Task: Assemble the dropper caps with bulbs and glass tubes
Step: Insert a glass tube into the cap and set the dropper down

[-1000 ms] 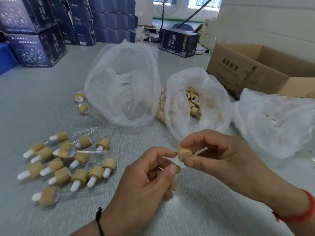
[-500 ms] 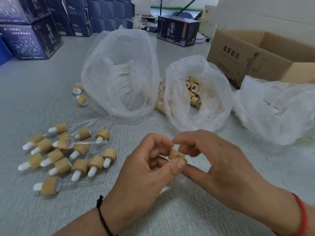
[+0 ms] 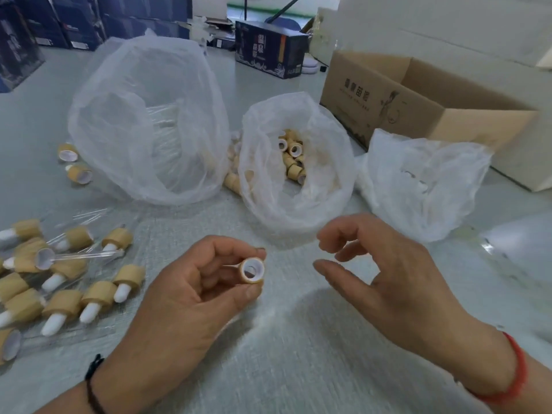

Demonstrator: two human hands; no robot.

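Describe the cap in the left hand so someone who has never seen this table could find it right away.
Start at the middle plastic bag full of loose tan caps, then look just below it to the left hand. The cap is pinched at its fingertips, white-lined opening facing the camera. Unlike the finished droppers lying to the left, no white bulb shows on it, and it is off the table.
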